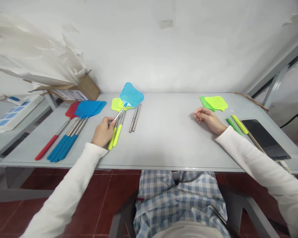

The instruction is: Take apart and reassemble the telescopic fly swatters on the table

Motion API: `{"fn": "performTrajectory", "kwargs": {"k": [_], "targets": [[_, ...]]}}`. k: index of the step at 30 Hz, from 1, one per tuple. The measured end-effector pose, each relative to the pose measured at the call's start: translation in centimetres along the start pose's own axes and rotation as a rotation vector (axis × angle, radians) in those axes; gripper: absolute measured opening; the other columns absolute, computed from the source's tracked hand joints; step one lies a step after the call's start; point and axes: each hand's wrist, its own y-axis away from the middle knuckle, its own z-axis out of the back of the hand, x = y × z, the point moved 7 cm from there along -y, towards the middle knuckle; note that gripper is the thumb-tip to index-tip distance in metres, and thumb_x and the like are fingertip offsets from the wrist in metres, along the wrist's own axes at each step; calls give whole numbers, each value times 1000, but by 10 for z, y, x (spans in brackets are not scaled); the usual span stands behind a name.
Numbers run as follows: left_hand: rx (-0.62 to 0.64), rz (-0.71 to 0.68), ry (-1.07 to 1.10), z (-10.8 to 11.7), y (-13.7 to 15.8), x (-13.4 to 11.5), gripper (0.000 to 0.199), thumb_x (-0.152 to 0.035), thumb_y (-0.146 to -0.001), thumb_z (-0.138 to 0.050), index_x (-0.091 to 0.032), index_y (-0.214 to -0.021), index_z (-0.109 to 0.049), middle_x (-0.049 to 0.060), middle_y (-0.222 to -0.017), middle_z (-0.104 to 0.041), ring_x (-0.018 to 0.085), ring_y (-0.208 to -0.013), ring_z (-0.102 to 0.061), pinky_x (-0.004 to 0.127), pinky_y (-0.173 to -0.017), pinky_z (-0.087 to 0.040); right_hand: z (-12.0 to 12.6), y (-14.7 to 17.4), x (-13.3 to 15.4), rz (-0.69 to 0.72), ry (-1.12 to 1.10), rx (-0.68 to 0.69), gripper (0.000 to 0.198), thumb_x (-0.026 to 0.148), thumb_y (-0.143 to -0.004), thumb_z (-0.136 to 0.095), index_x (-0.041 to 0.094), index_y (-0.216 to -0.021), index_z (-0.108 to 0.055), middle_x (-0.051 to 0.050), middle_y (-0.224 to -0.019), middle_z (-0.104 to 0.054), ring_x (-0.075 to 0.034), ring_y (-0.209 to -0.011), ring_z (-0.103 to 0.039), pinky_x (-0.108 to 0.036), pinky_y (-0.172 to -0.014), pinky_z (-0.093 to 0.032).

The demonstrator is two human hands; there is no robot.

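My left hand (pixel 103 131) is closed on the metal rod of a blue fly swatter (pixel 131 95), whose mesh head points away from me. The rod's lower end is hidden by the hand. Beneath it lie lime-green fly swatters (pixel 117 135), with metal rods and lime grips. Two bare metal tubes (pixel 135 118) lie just right of these. On the right, my right hand (pixel 208 119) rests on the table, fingers loosely curled and partly apart, with nothing visible in them. Just beyond it are a lime swatter head (pixel 216 102) and a green swatter head (pixel 206 103), overlapping.
Several blue fly swatters (pixel 69 142) and a red one (pixel 47 147) lie at the left of the grey table (pixel 164 138). A cardboard box (pixel 88 87) stands behind them. Lime (pixel 239 124) and green grips (pixel 233 125) lie beside a phone (pixel 265 138) at the right.
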Motion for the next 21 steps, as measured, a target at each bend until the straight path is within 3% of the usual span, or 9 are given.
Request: {"fn": "performTrajectory", "kwargs": {"k": [4,7,10,12,16,20,21], "targets": [[72,-62,191,-16,4,-4,33,-42,-90,-42,-19,-108,-58,7,-92,-72,20,-73,-66,35,-80,-52,-1,0,0,-7,40,12,16,33,-74,-70,22,-83,-63,-1,-78,-61,-12,-64,-51,-28,-60,-41],[80,-85,350,-19,4,0,35,-45,-89,-44,-19,-109,-56,9,-108,-70,17,-74,-65,32,-73,-52,-2,1,1,-13,74,22,16,33,-74,-69,22,-84,-62,-1,-78,-61,-12,-62,-50,-28,-61,-41],[3,-54,416,-5,2,14,33,-43,-88,-45,-18,-107,-54,10,-120,-67,17,-77,-64,32,-68,-52,-3,1,3,-13,90,24,16,33,-74,-68,22,-84,-62,-1,-78,-61,-12,-62,-50,-28,-61,-41],[-81,1,328,12,0,31,33,-42,-86,-44,-18,-106,-54,9,-110,-69,20,-76,-64,37,-70,-52,-3,1,4,-14,95,25,16,33,-75,-67,22,-84,-62,-1,-77,-61,-12,-62,-49,-28,-61,-41],[-204,59,-4,42,-8,68,34,-45,-80,-41,-18,-95,-56,13,-88,-66,38,-104,-63,54,-91,-47,-4,2,5,-16,117,27,16,33,-74,-68,22,-83,-61,-2,-77,-62,-12,-62,-49,-28,-61,-41],[-235,12,-47,46,-14,93,32,-51,-75,-41,-22,-85,-52,19,-95,-61,48,-129,-43,63,-106,-34,-4,2,5,-12,129,22,17,35,-75,-67,22,-83,-61,-2,-77,-62,-12,-63,-49,-28,-61,-41],[-192,-14,-14,41,-15,96,33,-52,-75,-42,-23,-85,-52,20,-97,-60,51,-134,-34,67,-108,-28,-4,2,4,-12,131,21,18,35,-75,-67,21,-83,-61,-2,-77,-62,-12,-63,-49,-28,-61,-41]]}}
